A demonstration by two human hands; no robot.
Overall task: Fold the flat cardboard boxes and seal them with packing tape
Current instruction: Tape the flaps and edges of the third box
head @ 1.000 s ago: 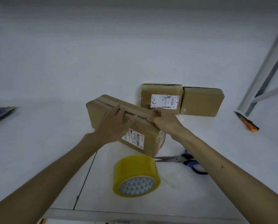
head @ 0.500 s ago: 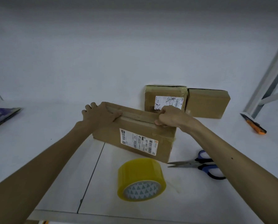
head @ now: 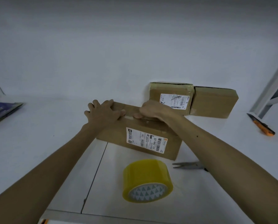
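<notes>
A brown cardboard box point(head: 114, 135) stands closed in the middle of the white tabletop point(head: 38, 143), its long front face towards the camera and bearing a white shipping label point(head: 145, 140). The left hand point(head: 104, 113) lies flat on the left end of the box's top, fingers spread and pressing down. The right hand point(head: 151, 110) sits on the top nearer the middle, fingers curled, with the thumb tip down on a pale strip of tape point(head: 128, 117) that runs along the top seam; I cannot tell whether it pinches the strip or only presses it. Just in front of the box a roll of yellow packing tape point(head: 147, 180) rests on the tabletop, tilted with its patterned core facing the camera. To its right lie scissors point(head: 190, 165), blades pointing left, handles hidden under the right forearm. Behind, against the wall, two more closed boxes stand side by side: a labelled box point(head: 170, 97) and a plain box point(head: 216, 102), touching. An orange utility knife point(head: 261, 125) lies far right
</notes>
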